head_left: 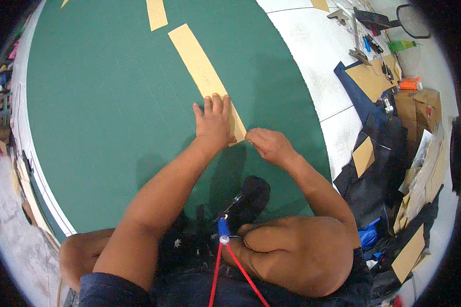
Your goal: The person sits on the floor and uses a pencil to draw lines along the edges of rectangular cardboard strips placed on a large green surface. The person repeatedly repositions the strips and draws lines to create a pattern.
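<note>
Left hand (212, 123) wide, pressed flat on the strip (197, 59); right hand (269, 146) narrow, fingertips bunched at the strip's near right corner, cannot tell if gripping anything; strip lies flat on green cloth (102, 102); step looks like steadying and edge work; next move calls for firm left pressure; no writing readable on either.

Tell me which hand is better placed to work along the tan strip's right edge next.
Likely the right hand: it sits bunched at the near right corner of the tan strip, while the left hand lies spread on the strip, seemingly bracing it.
</note>
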Demonstrator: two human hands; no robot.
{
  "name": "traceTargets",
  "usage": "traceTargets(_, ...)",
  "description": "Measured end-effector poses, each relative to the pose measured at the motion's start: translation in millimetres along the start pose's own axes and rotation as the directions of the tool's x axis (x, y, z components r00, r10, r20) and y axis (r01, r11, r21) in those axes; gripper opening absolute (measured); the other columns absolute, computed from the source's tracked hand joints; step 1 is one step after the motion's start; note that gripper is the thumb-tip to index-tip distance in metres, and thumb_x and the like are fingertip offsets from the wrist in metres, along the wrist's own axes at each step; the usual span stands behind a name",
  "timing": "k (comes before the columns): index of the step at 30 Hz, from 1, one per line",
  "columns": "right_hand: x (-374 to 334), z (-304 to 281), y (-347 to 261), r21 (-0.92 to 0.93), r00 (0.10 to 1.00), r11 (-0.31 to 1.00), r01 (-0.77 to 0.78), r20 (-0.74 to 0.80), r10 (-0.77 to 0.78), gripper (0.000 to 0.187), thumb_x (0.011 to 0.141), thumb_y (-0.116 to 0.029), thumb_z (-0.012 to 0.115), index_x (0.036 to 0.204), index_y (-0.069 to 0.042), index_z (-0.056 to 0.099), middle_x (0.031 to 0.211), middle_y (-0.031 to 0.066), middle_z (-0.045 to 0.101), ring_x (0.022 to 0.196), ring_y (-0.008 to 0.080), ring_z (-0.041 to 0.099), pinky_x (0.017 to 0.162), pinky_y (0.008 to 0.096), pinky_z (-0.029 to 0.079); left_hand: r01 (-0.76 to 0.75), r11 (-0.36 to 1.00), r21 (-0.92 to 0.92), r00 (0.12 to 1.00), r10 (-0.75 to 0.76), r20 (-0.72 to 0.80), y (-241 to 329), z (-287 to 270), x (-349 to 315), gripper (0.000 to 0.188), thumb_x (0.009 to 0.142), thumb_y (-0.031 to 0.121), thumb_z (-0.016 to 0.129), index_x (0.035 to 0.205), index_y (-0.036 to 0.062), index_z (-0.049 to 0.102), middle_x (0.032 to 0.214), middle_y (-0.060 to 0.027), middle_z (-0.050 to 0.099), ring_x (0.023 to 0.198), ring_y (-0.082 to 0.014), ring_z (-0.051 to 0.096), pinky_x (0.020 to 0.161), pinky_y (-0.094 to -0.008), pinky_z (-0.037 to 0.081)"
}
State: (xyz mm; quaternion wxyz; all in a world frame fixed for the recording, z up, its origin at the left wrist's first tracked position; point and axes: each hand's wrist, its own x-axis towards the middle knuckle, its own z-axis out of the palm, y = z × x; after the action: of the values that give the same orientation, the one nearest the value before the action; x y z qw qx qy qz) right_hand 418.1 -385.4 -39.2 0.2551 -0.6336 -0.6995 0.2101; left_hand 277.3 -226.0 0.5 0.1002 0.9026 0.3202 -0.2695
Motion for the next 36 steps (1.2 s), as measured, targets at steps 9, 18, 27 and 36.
traceTargets(9,-3.2,0.1,-1.8,0.02,0.999,0.999,-0.044,-0.021,0.044,0.019,0.09,-0.007,0.066,0.109,-0.008,0.067,0.109,0.0108,0.072,0.096,0.0326,0.07,0.079,0.042,0.059,-0.001,1.0,0.008,1.0,0.001,0.021,-0.9,-1.3,2.4,0.129,0.07,0.059,0.086,0.163,0.0074,0.013,0.165,-0.0196,0.023,0.153,-0.0379,0.025,0.12,-0.0648,0.022)
traceTargets(18,8.6,-17.7,1.5,0.398,0.837,0.864,-0.31,-0.317,0.446,0.024,0.103,-0.027,0.056,0.11,-0.007,0.067,0.11,0.0145,0.07,0.099,0.0352,0.069,0.086,0.0418,0.055,-0.143,0.974,-0.174,0.982,0.118,-0.147,-45.8,-0.9,33.4,0.112,0.077,0.065,0.076,0.16,0.0081,0.028,0.161,-0.0209,0.03,0.15,-0.0405,0.03,0.124,-0.0579,0.021)
traceTargets(27,-30.8,13.4,2.7,0.361,0.799,0.87,-0.337,-0.378,0.467,0.024,0.102,-0.022,0.054,0.113,-0.004,0.065,0.114,0.0169,0.069,0.109,0.0353,0.064,0.095,0.0458,0.049,0.163,0.986,0.032,0.899,-0.135,-0.417,-98.9,6.0,43.6,0.092,0.095,0.073,0.046,0.155,0.0045,0.039,0.153,-0.0264,0.042,0.147,-0.0395,0.036,0.12,-0.0645,0.019)
traceTargets(36,-13.4,39.1,-19.2,-0.065,0.974,0.983,-0.173,-0.159,0.161,0.037,0.096,-0.03,0.064,0.129,-0.014,0.065,0.136,0.0097,0.063,0.13,0.0346,0.053,0.115,0.0589,0.033,0.166,0.602,-0.781,0.959,-0.284,-0.015,0.1,1.1,65.7,0.08,0.087,0.056,0.068,0.13,-0.0108,0.057,0.115,-0.0314,0.066,0.109,-0.0437,0.065,0.095,-0.0511,0.05)
